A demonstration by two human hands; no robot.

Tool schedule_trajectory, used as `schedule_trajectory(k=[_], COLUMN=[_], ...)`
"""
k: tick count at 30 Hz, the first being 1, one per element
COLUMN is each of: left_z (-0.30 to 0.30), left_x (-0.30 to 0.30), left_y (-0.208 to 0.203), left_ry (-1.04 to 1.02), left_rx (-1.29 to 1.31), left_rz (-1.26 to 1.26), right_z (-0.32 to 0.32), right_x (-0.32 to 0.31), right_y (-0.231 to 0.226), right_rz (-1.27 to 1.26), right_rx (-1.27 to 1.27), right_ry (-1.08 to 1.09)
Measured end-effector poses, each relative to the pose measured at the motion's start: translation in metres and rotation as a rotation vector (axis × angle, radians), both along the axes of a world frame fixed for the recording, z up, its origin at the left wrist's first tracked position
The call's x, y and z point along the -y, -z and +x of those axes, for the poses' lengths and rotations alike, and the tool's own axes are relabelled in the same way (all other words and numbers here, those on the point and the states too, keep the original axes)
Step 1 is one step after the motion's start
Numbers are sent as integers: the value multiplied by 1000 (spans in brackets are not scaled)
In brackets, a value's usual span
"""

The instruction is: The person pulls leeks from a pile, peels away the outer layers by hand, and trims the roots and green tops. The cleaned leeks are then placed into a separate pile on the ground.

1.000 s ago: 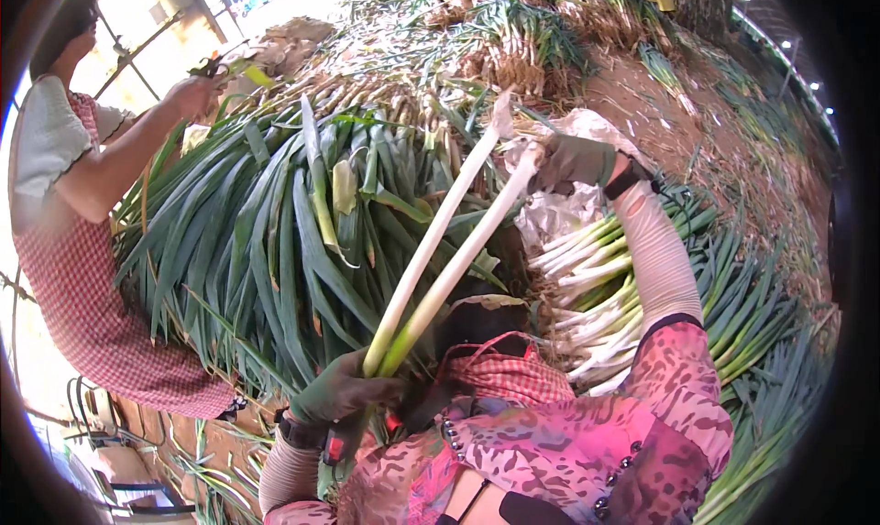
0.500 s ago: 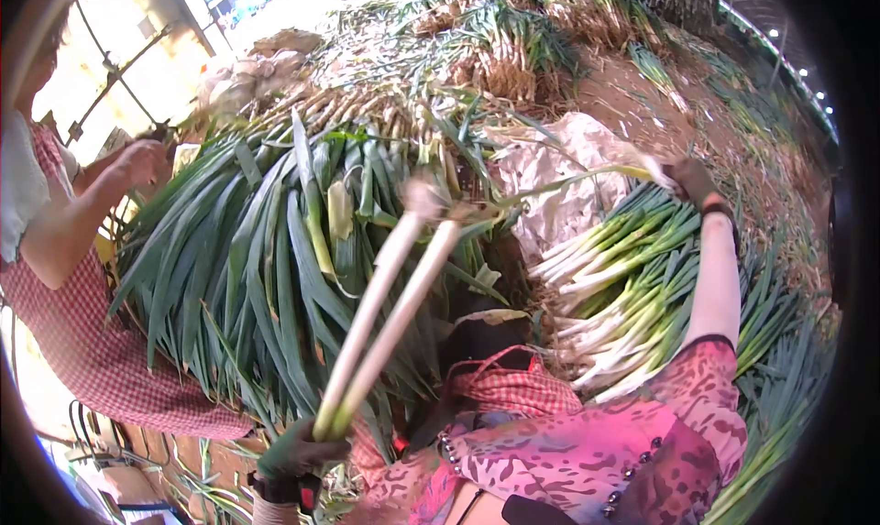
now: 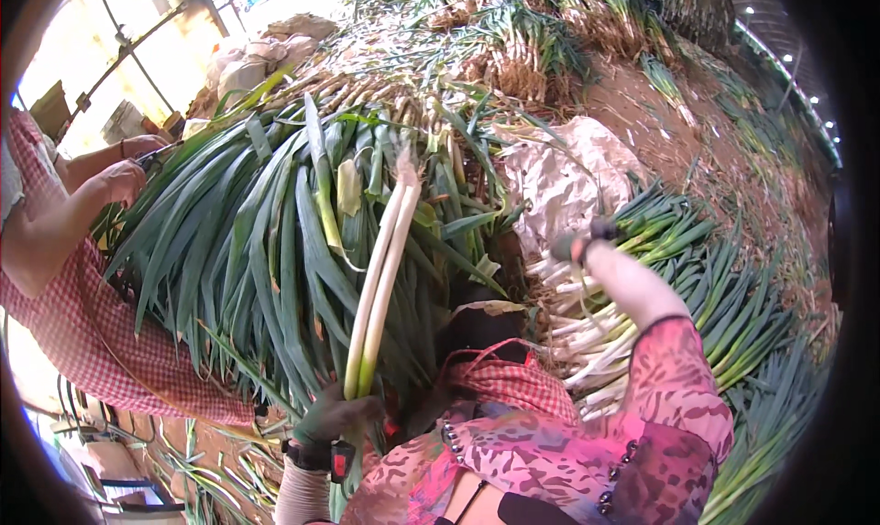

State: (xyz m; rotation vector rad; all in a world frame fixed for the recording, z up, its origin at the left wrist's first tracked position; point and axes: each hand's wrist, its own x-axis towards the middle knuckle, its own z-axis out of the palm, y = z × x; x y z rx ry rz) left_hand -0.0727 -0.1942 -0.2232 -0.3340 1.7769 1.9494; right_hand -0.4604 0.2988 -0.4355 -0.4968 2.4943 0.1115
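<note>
My gloved left hand is closed round two long green onions, gripping them where the white stems turn green. They stand almost upright, side by side, with their root ends at the top. My gloved right hand is smeared by motion above a stack of cleaned green onions. Whether its fingers hold anything does not show; a thin pale strip hangs below it. Left of the stems lies a large heap of green onions with long dark leaves.
A co-worker in a red checked apron stands at the left, hands at the heap's edge. A crumpled pale sack lies beyond the stack. More bundles stand farther back on the brown ground. Loose leaves litter the lower left.
My right hand has swept left and toward me from the far right; the long strip stretched from the stems to it is gone. The two stems have come closer together and more upright.
</note>
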Motion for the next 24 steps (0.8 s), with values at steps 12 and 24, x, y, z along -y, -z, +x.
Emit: schedule_trajectory(k=[12,24], left_z=[-33,-102], left_x=[-53,-76], left_y=[-17,-67], left_ry=[30,149], left_rx=[116,-361], left_rz=[-135,-341], right_z=[165,96], right_x=[254,0], right_y=[-277,-260], right_rz=[-1002,-530], right_rx=[-885,-895], right_ry=[-1240,-537])
